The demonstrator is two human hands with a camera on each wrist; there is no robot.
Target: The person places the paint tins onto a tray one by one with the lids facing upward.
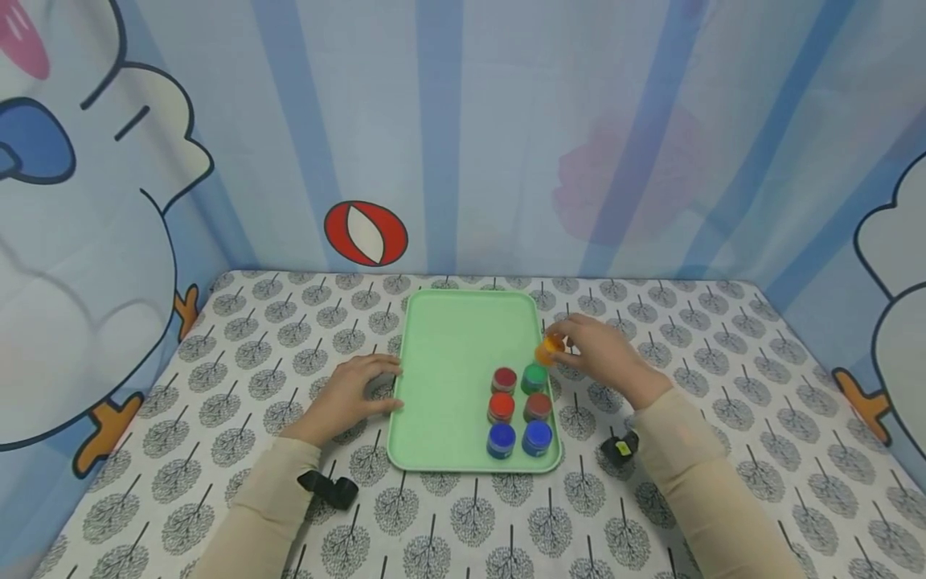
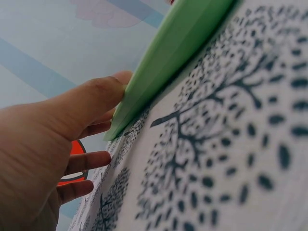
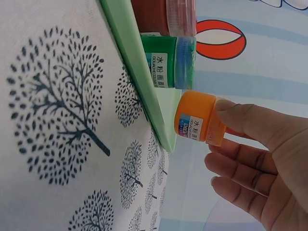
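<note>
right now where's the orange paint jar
In the head view the orange paint jar is held in the right hand, at the tray's right rim, just behind the green jar.

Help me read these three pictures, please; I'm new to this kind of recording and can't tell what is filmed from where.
No machine here: a person works with two bare hands and wears three cameras. The wide picture comes from the head and looks down at a table covered in a tree-print cloth. The other two come from the wrists, so they look tilted and very close.

On the table lies a green tray. Near its right edge stand six small paint jars: two blue, three reddish and one green.

The right hand pinches an orange jar by its lid, just off the tray's right edge, beside the green jar. The right wrist view shows this best.

The left hand rests against the tray's left edge, thumb on the rim, as the left wrist view shows.

The black items by the sleeves seem to be the wrist cameras.
</note>
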